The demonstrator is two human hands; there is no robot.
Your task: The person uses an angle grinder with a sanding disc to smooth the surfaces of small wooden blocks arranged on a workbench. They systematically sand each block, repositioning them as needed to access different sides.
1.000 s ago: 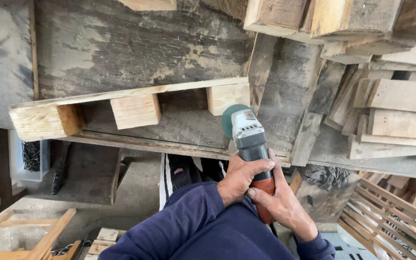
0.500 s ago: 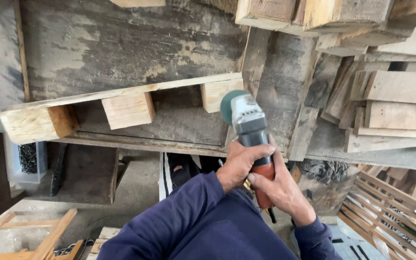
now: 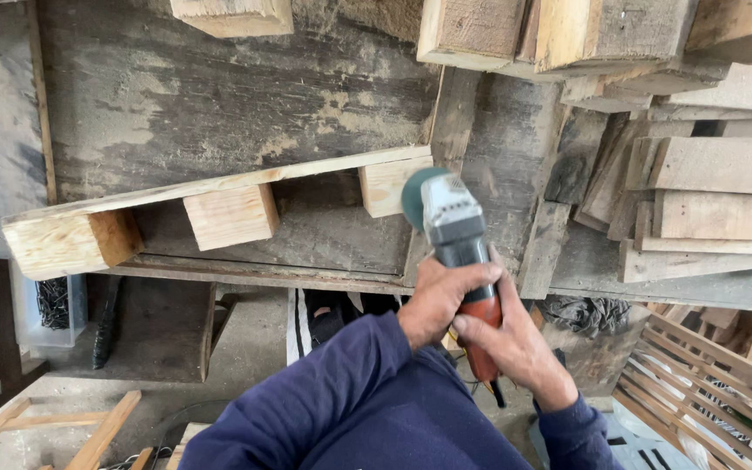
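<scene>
at the far left a clear bin (image 3: 50, 309) of dark nails sits under the counter (image 3: 219, 96), with a black tool (image 3: 106, 320) leaning beside it. on the counter lies a pale wood frame (image 3: 211, 209): a thin slat with three blocks under it, its right block just beside the grinder's head.

the left hand (image 3: 441, 300) is closed round the grey body of the grinder (image 3: 459, 252), fingers wrapped over the top. the right hand (image 3: 515, 348) is closed on the orange rear handle, just behind the left and touching it. the grinder points up and away from the person, its teal guard near the frame's right end; whether the disc touches the wood cannot be told.

the grinder looks stiff, hard and fairly heavy at the head, so it likely wants both hands as now: one on the body, one on the rear handle, clear of the guard. the frame looks light and rigid, and may shift if pushed.

to the right, stacked planks (image 3: 707, 191) lie on the counter, and a slatted crate (image 3: 707, 392) stands lower down.
</scene>
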